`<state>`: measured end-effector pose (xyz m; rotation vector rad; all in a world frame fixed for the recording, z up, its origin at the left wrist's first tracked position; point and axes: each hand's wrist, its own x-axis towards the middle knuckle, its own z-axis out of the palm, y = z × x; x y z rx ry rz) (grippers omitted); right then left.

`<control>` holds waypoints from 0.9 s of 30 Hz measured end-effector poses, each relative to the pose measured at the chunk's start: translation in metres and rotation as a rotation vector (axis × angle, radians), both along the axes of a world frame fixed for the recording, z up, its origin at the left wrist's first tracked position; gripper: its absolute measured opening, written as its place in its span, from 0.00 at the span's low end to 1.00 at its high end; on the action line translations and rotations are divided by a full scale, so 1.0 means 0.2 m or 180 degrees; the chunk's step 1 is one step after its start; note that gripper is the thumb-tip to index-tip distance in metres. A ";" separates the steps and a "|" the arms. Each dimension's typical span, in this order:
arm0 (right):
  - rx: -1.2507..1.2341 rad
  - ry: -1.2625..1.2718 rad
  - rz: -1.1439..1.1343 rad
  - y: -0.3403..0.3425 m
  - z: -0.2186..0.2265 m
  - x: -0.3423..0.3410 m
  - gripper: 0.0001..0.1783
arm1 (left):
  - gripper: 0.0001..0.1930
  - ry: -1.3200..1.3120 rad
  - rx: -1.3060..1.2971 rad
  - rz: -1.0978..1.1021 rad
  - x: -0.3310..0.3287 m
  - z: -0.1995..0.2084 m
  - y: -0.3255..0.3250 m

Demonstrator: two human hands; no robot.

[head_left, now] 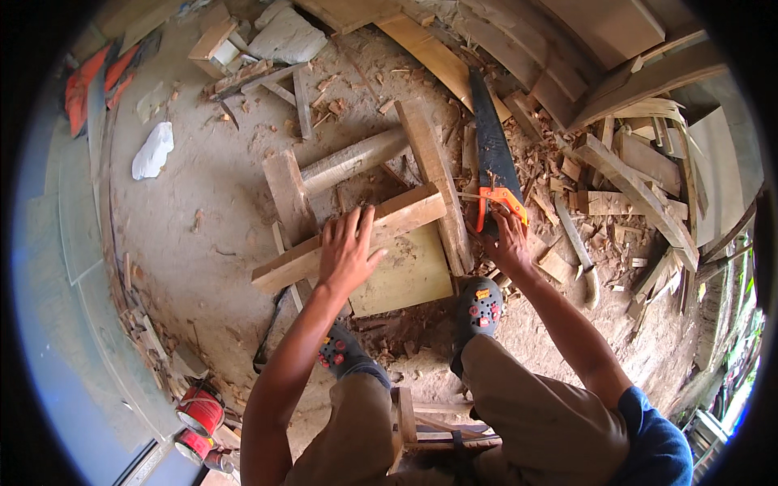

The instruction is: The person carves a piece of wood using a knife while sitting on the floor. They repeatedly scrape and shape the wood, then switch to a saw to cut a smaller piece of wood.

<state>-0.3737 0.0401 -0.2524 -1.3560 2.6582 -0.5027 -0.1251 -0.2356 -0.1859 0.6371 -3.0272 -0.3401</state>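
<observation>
A squared wooden beam [405,213] lies slantwise across a wooden frame, its right end raised over a thicker plank [433,178]. My left hand [347,247] grips the beam near its middle, fingers over the top and thumb on the near side. To the right, my right hand [510,245] is closed on the orange handle of a handsaw [493,134]. The saw's dark blade points away from me, beside the plank and apart from the beam. Part of the handle is hidden by my fingers. A yellowish board [409,271] lies under the beam.
A round log [356,160] and a short post [289,194] adjoin the beam. Scrap wood [636,182] and a long-bladed knife [577,243] lie at right. A white bag [152,151] is at left, red cans [199,411] at lower left. My clogs [480,306] flank the board.
</observation>
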 end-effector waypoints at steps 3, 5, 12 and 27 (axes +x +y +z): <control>-0.0192 -0.0215 0.0007 -0.03 0.02 -0.01 0.32 | 0.45 -0.0299 -0.0063 0.0201 -0.05 -0.06 -0.08; -0.0627 -0.0123 -0.0007 -0.06 0.05 -0.03 0.23 | 0.43 -0.0089 -0.0029 0.0174 -0.06 -0.07 -0.12; -0.0838 -0.1350 -0.1728 -0.07 0.38 -0.07 0.19 | 0.42 -0.0244 -0.0008 0.0200 -0.08 -0.01 -0.11; -0.1830 -0.2196 -0.0757 -0.07 0.58 0.51 0.05 | 0.23 0.0721 0.0043 0.0992 -0.38 -0.02 -0.02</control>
